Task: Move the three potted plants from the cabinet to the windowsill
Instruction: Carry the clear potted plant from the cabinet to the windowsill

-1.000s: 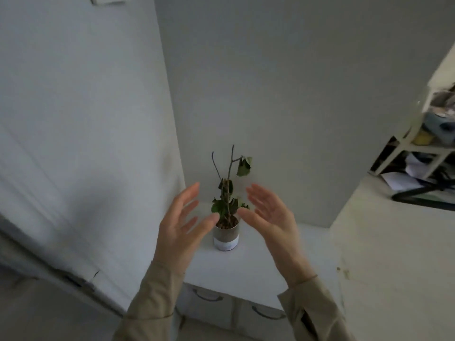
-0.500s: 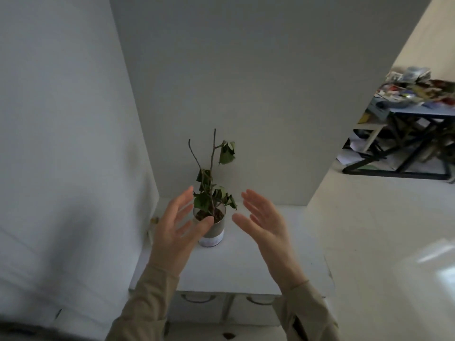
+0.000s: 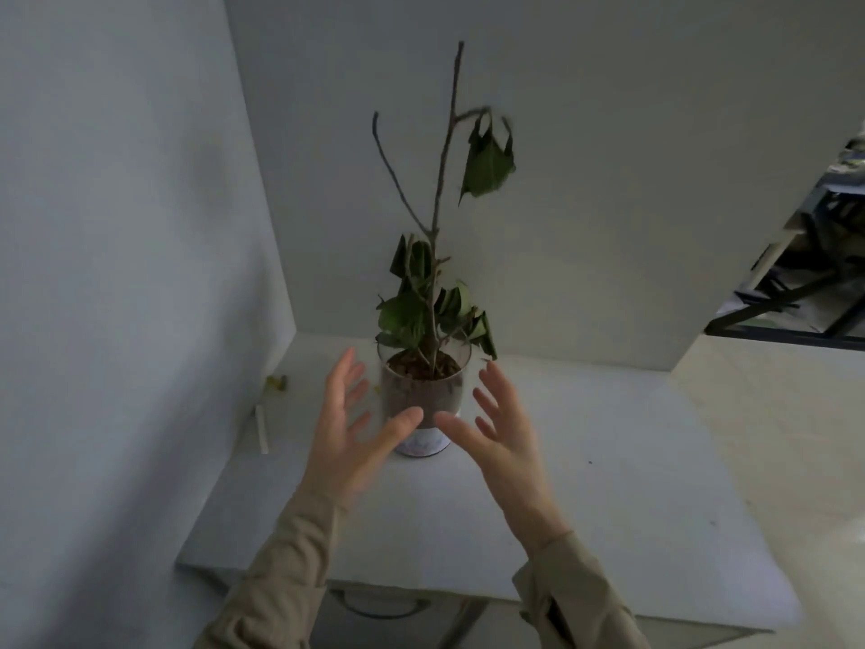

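Note:
One potted plant stands on the white cabinet top, near the back left corner. Its pot is a clear glass with soil and a white base; thin bare stems rise from it with a few drooping green leaves. My left hand is spread open just left of the glass, thumb in front of it. My right hand is spread open just right of it. Neither hand touches the glass as far as I can tell. No other potted plant is in view.
Grey walls close in the cabinet at the left and behind. A yellow scrap and a white stick lie by the left wall. Drawer handles show below the front edge. Pale floor and a dark-framed table lie to the right.
The view has come much closer to the plant, which now looks far larger. Both open hands have moved in to flank the glass pot more tightly.

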